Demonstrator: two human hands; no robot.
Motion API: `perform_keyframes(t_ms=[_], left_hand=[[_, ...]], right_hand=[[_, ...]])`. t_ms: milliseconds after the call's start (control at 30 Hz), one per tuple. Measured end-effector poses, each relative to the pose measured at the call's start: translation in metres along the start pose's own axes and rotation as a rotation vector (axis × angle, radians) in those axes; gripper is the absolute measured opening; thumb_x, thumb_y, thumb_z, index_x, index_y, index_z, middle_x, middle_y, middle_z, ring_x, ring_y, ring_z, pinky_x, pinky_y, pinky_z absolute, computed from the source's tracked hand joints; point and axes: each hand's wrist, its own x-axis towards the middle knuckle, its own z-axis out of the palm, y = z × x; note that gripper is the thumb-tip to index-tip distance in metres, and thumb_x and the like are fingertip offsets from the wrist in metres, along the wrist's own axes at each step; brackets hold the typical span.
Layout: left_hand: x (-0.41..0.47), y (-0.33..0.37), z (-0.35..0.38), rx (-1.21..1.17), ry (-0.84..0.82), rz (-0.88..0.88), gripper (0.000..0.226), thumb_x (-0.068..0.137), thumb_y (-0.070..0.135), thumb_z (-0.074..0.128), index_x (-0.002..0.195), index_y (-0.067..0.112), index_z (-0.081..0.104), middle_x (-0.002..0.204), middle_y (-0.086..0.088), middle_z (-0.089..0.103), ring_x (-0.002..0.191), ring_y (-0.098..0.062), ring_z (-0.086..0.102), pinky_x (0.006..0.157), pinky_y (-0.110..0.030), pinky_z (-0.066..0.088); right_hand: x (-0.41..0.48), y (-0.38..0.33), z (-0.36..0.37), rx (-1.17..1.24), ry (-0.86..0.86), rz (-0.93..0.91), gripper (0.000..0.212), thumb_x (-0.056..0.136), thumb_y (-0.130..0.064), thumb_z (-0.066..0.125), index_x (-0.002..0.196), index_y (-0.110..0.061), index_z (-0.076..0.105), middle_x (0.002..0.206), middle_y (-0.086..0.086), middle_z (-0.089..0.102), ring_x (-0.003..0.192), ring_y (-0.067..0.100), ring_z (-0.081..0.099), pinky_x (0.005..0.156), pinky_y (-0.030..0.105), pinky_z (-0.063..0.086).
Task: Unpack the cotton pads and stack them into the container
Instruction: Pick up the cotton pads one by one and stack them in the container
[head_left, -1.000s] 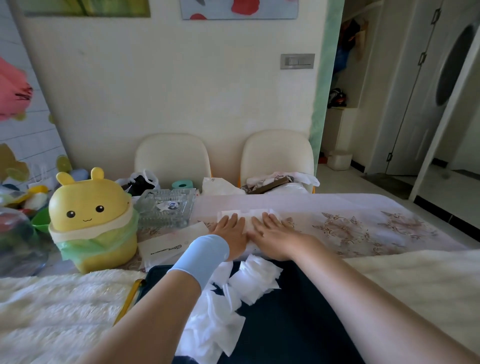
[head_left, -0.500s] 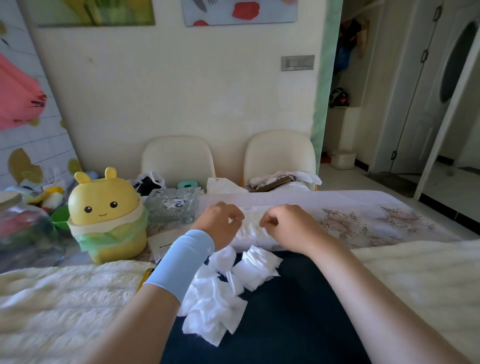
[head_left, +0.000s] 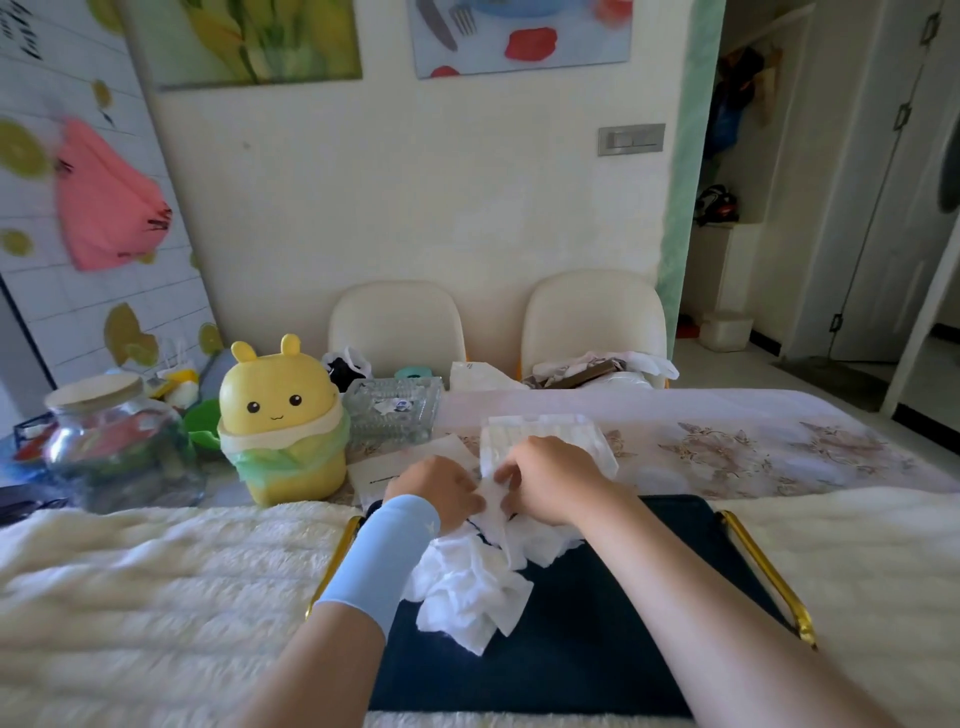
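I hold both hands pinched on one white sheet: left hand (head_left: 439, 486), right hand (head_left: 545, 480). The cotton pad pack (head_left: 540, 434) lies just beyond my fingertips, long axis across the table, right hand nearer.

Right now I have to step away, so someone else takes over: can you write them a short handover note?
Left hand and right hand: both pinch the near edge of the cotton pad pack on the table.
Loose white pads lie crumpled on the dark tray.
Glass container sits behind the left hand; no pads show in it.
Done: some pads unpacked.
Left: empty the pack, stack everything into the container.
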Motion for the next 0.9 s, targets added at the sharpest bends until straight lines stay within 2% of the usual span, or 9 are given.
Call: perform_keyframes(t_ms=[133, 233, 300, 367, 500, 567, 700, 800, 900], left_hand=[[-0.011, -0.004, -0.007, -0.262, 0.068, 0.171, 0.01, 0.09, 0.03, 0.065, 0.082, 0.026, 0.06, 0.08, 0.008, 0.059, 0.071, -0.012, 0.053, 0.063, -0.022, 0.042], [-0.025, 0.0, -0.015, -0.581, 0.098, 0.229, 0.005, 0.091, 0.017, 0.066, 0.086, 0.018, 0.065, 0.081, -0.002, 0.071, 0.073, -0.018, 0.067, 0.074, -0.028, 0.056], [-0.036, 0.004, -0.018, -0.792, 0.095, 0.246, 0.005, 0.092, 0.008, 0.065, 0.089, 0.012, 0.066, 0.079, -0.004, 0.071, 0.067, -0.013, 0.069, 0.069, -0.028, 0.059], [-0.045, 0.009, -0.019, -0.881, 0.107, 0.274, 0.005, 0.094, 0.008, 0.062, 0.093, 0.007, 0.066, 0.078, -0.004, 0.069, 0.063, -0.01, 0.066, 0.065, -0.026, 0.057], [-0.057, 0.012, -0.012, -0.949, 0.121, 0.261, 0.006, 0.096, 0.015, 0.062, 0.1, 0.013, 0.065, 0.094, -0.017, 0.073, 0.086, -0.038, 0.071, 0.081, -0.049, 0.06], [-0.063, 0.012, -0.008, -0.971, 0.116, 0.238, 0.01, 0.095, 0.014, 0.063, 0.105, 0.015, 0.063, 0.098, -0.018, 0.072, 0.088, -0.039, 0.071, 0.079, -0.049, 0.061], [-0.072, 0.012, -0.001, -1.013, 0.261, 0.154, 0.012, 0.092, 0.009, 0.066, 0.101, 0.015, 0.061, 0.089, -0.007, 0.07, 0.071, -0.019, 0.072, 0.064, -0.027, 0.058], [-0.077, 0.009, 0.004, -0.807, 0.412, 0.053, 0.01, 0.091, 0.029, 0.066, 0.091, 0.021, 0.062, 0.087, -0.001, 0.07, 0.076, -0.021, 0.069, 0.076, -0.037, 0.059], [-0.089, 0.014, 0.0, -1.051, 0.088, -0.003, 0.051, 0.096, 0.054, 0.051, 0.095, 0.007, 0.071, 0.085, -0.008, 0.077, 0.082, -0.03, 0.074, 0.079, -0.04, 0.06]], right_hand=[[-0.014, 0.006, -0.005, 0.283, 0.047, -0.003, 0.048, 0.087, -0.033, 0.072, 0.132, -0.033, 0.057, 0.119, -0.013, 0.062, 0.111, 0.011, 0.059, 0.094, 0.031, 0.048], [-0.025, 0.009, -0.011, 0.596, 0.074, -0.064, 0.033, 0.088, -0.02, 0.071, 0.12, -0.027, 0.069, 0.113, -0.013, 0.07, 0.108, 0.007, 0.065, 0.1, 0.032, 0.051], [-0.033, 0.008, -0.016, 0.795, 0.092, -0.09, 0.023, 0.089, -0.013, 0.073, 0.11, -0.023, 0.073, 0.102, -0.005, 0.077, 0.1, 0.012, 0.071, 0.096, 0.034, 0.055], [-0.038, 0.008, -0.018, 0.882, 0.133, -0.084, 0.024, 0.089, -0.016, 0.075, 0.112, -0.019, 0.073, 0.102, -0.002, 0.077, 0.099, 0.016, 0.072, 0.095, 0.039, 0.056], [-0.046, 0.011, -0.016, 1.039, 0.087, -0.042, 0.028, 0.089, -0.019, 0.076, 0.116, -0.017, 0.072, 0.105, 0.0, 0.077, 0.102, 0.023, 0.072, 0.089, 0.044, 0.059], [-0.051, 0.012, -0.014, 1.043, 0.064, -0.048, 0.02, 0.09, -0.021, 0.075, 0.109, -0.02, 0.074, 0.102, -0.002, 0.077, 0.098, 0.022, 0.072, 0.078, 0.036, 0.058], [-0.056, 0.013, -0.007, 0.888, 0.165, -0.032, 0.014, 0.086, -0.029, 0.078, 0.092, -0.018, 0.073, 0.084, -0.012, 0.069, 0.08, 0.006, 0.062, 0.074, 0.023, 0.048], [-0.057, 0.011, -0.005, 0.73, 0.352, -0.06, 0.015, 0.083, -0.033, 0.079, 0.094, -0.025, 0.072, 0.094, -0.017, 0.07, 0.087, -0.003, 0.063, 0.078, 0.017, 0.046], [-0.06, 0.004, -0.004, 0.627, 0.531, -0.207, 0.012, 0.083, -0.023, 0.078, 0.089, -0.028, 0.069, 0.099, -0.017, 0.07, 0.094, -0.004, 0.061, 0.076, 0.009, 0.044]])
